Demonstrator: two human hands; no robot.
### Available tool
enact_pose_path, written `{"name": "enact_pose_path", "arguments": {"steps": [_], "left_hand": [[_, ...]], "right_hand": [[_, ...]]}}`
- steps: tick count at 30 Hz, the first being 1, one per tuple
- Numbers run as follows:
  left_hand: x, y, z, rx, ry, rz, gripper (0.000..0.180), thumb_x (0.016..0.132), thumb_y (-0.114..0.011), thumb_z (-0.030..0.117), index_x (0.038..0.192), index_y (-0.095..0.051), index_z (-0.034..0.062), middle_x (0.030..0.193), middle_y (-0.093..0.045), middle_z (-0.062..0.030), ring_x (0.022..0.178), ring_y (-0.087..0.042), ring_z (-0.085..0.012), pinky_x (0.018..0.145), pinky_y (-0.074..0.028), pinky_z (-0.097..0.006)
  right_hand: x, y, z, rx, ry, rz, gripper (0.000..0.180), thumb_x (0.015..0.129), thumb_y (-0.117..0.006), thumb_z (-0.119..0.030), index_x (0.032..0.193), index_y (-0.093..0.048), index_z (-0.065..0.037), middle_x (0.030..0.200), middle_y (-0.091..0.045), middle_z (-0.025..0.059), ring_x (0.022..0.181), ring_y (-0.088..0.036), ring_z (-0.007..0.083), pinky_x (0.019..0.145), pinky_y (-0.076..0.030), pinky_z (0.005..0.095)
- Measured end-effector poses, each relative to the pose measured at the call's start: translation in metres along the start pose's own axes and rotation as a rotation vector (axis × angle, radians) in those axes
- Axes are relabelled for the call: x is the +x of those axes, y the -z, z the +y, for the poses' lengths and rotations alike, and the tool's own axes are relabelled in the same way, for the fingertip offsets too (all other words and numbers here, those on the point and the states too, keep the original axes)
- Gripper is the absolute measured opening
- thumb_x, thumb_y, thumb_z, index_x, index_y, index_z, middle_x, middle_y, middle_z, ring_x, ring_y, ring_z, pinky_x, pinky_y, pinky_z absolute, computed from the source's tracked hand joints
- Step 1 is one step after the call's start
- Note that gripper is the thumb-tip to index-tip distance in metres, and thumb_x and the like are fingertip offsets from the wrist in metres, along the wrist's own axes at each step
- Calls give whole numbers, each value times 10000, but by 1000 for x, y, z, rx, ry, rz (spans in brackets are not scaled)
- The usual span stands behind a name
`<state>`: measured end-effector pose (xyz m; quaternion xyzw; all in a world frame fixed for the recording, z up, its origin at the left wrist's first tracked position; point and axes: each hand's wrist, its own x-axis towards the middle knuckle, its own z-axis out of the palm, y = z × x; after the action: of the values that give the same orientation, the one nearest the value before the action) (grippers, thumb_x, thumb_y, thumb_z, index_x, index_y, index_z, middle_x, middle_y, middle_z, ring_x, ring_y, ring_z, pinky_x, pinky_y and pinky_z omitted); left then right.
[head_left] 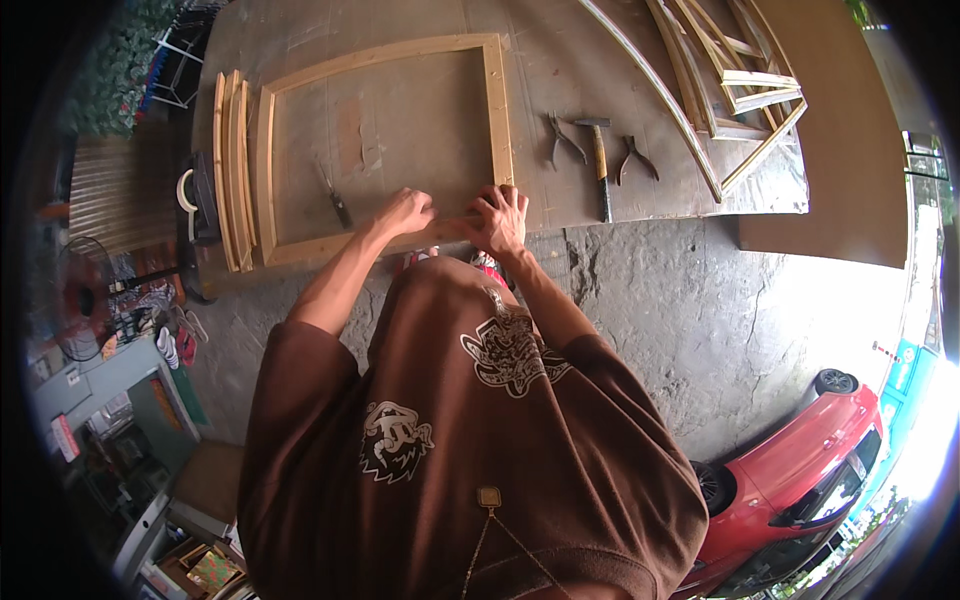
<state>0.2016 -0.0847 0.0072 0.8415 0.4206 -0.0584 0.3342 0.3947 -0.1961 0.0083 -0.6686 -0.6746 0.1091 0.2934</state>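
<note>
A rectangular wooden frame [265, 160] lies flat on the worktable in front of me. My right hand [497, 218] is closed over its near right corner, with the fingers curled on the wood and hiding the joint. Just left of it, my left hand [405, 212] is pinched at the frame's near rail; anything between its fingertips is hidden. Inside the frame, left of my left hand, lies a thin tool with a dark handle [340, 208]. To the right of the frame are pliers [565, 140], a hammer [601, 165] and pincers [635, 160].
Loose wooden strips [235, 170] lie along the left side of the worktable [440, 15]. Several narrow frames [760, 95] are piled at the far right, near a large brown board [850, 150]. A roll of tape [186, 190] sits at the left edge. A red car [810, 450] stands behind on the right.
</note>
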Motion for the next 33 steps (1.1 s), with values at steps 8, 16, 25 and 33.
{"name": "enact_pose_path", "arguments": {"steps": [8,16,25,33], "left_hand": [[7,8,51,271,323,53,230,717,-594,158,810,-704,-22,866,-662,-259,820,-659,-405,757,-540,-459],[-13,1,-24,-407,-34,-58,247,850,-637,241,979,-677,34,936,-700,-147,874,-672,-251,761,-513,-359],[6,8,-25,-91,-252,-158,282,830,-532,239,921,-667,8,896,-654,-248,843,-637,-413,737,-509,-461],[26,31,27,207,-78,-236,259,722,-624,206,804,-673,-36,825,-643,-282,808,-645,-440,695,-530,-478]], "right_hand": [[0,3,2,27,-32,10,357,652,-760,-457,836,-695,-158,1026,-573,-5,1045,-461,261,875,-330,435],[-1,5,0,29,-38,6,366,666,-746,-482,841,-696,-165,1002,-581,-8,1040,-462,250,873,-333,428],[5,1,-6,-8,-45,6,411,659,-743,-520,841,-711,-154,1003,-585,0,1045,-462,247,880,-336,426],[-2,1,-4,-52,-97,46,513,576,-796,-506,954,-697,-174,1217,-502,108,1116,-442,319,902,-344,466]]}}
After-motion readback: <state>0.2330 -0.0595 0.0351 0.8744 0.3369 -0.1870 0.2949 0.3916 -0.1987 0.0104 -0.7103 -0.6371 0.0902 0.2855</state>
